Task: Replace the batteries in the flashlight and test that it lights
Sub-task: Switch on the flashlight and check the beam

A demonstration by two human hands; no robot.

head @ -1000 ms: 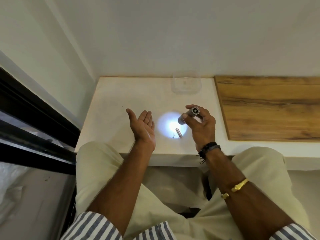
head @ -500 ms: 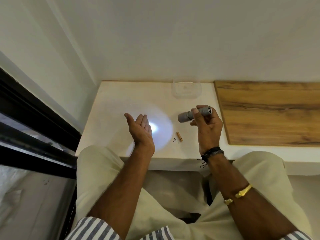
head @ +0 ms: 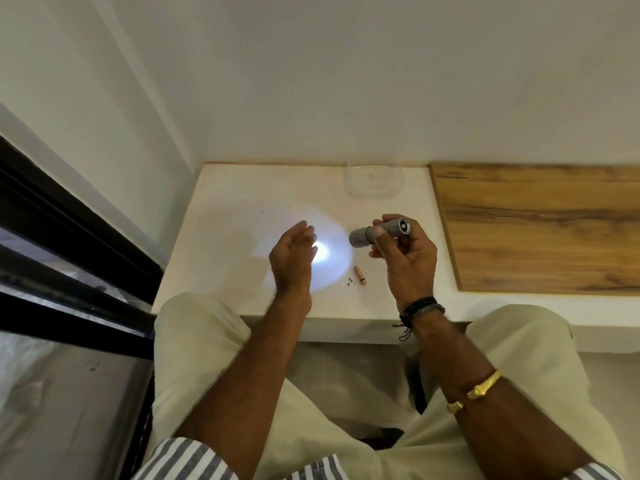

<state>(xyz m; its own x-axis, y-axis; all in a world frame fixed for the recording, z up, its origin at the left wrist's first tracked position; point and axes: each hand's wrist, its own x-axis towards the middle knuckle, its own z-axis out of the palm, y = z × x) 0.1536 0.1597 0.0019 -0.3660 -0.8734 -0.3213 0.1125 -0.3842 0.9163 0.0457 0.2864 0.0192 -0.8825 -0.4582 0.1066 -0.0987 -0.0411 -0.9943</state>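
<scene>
My right hand (head: pixel 407 261) grips a small grey flashlight (head: pixel 381 232) above the white ledge (head: pixel 235 202), its head pointing left. It is lit: a bright round patch of light (head: pixel 329 258) falls on the ledge and on the edge of my left hand. My left hand (head: pixel 291 258) is held up on edge in the beam, fingers straight, holding nothing. A single copper-coloured battery (head: pixel 360 274) lies on the ledge between my hands, with a few dark specks beside it.
A clear plastic container (head: pixel 372 178) stands at the back of the ledge against the wall. A wooden board (head: pixel 540 226) covers the ledge to the right. A dark window frame (head: pixel 69 237) runs along the left. My knees sit under the front edge.
The flashlight turned from pointing down at the ledge to pointing left, so the beam moved onto my left hand. My left hand turned more on edge.
</scene>
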